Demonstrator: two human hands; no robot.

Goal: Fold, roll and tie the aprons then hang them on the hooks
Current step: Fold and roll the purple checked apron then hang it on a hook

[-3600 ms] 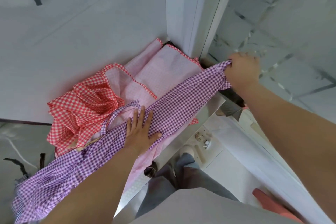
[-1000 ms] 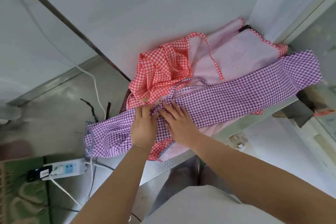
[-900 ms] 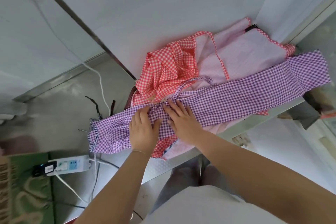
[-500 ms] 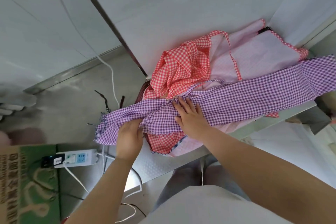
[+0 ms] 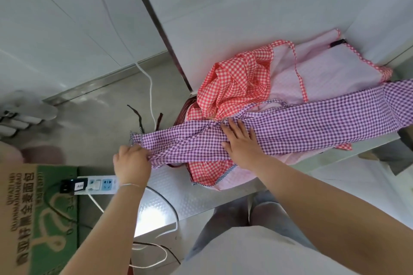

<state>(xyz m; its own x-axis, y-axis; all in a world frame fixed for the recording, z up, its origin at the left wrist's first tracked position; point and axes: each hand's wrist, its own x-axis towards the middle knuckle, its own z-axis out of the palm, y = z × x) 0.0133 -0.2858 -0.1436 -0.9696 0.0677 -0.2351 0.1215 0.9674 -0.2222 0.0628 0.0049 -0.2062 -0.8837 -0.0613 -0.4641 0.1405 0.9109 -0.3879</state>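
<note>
A purple gingham apron [image 5: 312, 123], folded into a long band, lies across the metal table [image 5: 169, 194] from lower left to right. My right hand [image 5: 242, 143] presses flat on its middle with straight fingers. My left hand [image 5: 131, 161] grips the band's left end, which hangs past the pile toward the table's left part. Under the band lie a crumpled red gingham apron [image 5: 237, 82] and a pale pink apron with red trim [image 5: 324, 73].
A white power strip [image 5: 93, 184] with cables sits at the table's left end beside a green and brown cardboard box [image 5: 38, 216]. White wall panels rise behind the table. A white cable [image 5: 147, 78] runs down the wall. My legs show below the table edge.
My left hand slid leftward along the purple band to its end and gripped it, pulling it straighter. My right hand stayed flat on the middle. The view panned left.
</note>
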